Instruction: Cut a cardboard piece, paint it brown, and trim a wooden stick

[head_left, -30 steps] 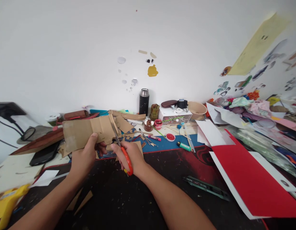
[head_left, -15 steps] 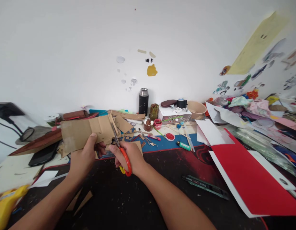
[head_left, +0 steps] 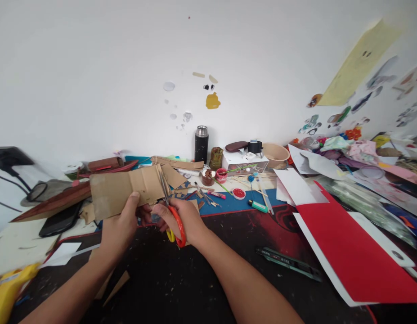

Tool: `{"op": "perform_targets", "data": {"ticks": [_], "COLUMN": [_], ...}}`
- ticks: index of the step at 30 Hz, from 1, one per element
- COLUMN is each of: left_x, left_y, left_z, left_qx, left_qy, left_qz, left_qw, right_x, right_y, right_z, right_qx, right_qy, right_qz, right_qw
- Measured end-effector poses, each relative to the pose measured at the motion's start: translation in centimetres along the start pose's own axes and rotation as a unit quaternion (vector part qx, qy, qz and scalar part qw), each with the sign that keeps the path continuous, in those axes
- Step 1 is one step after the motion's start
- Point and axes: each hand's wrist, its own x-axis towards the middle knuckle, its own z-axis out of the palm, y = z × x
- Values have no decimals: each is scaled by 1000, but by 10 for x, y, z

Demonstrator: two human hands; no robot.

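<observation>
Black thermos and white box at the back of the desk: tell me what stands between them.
A mottled green-brown container stands between the black thermos and the white box, seen in the head view.

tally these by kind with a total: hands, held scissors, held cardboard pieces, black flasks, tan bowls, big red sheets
hands: 2 (left hand, right hand)
scissors: 1
cardboard piece: 1
black flask: 1
tan bowl: 1
red sheet: 1
total: 7

The left hand [head_left: 122, 220] grips the cardboard [head_left: 127, 189]. The right hand [head_left: 181, 220] has the scissors [head_left: 180, 227] at its edge.
</observation>
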Motion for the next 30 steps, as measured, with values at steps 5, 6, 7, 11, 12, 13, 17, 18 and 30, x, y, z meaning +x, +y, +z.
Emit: {"op": "perform_targets", "data": {"ticks": [5,6,7,11,12,13,17,18,30], "left_x": [1,1,1,-1,-1,-2,-2,-2,-5], "left_y": [-3,-3,-2,0,0,1,1,0,-3], "left_z": [1,2,2,3,4,4,5,5,5], "left_qx": [-5,-7,-8,-17,-18,-17,-22,-26,-43], "left_qy": [-7,-6,-6,-8,-7,-6,3,4,-1], "left_qz": [-22,-26,-28,-28,-29,-31,-37,-38,-32], "left_qw": [1000,1000,1000,999,999,999,999,999,999], "right_x": [0,0,0,-1,-2,-2,-3,-3,1], "right_y": [5,5,4,1,0,-1,-3,-3,0], "right_z": [2,2,1,0,0,-1,-2,-2,0], "right_qx": [16,20,24,14,9,3,-27,-38,-115], "right_qy": [7,10,12,13,12,11,22,25,39], "right_qz": [-19,-18,-16,-6,-5,-5,-4,-4,13], "right_qw": [1000,1000,1000,1000,1000,1000,999,999,993]}}
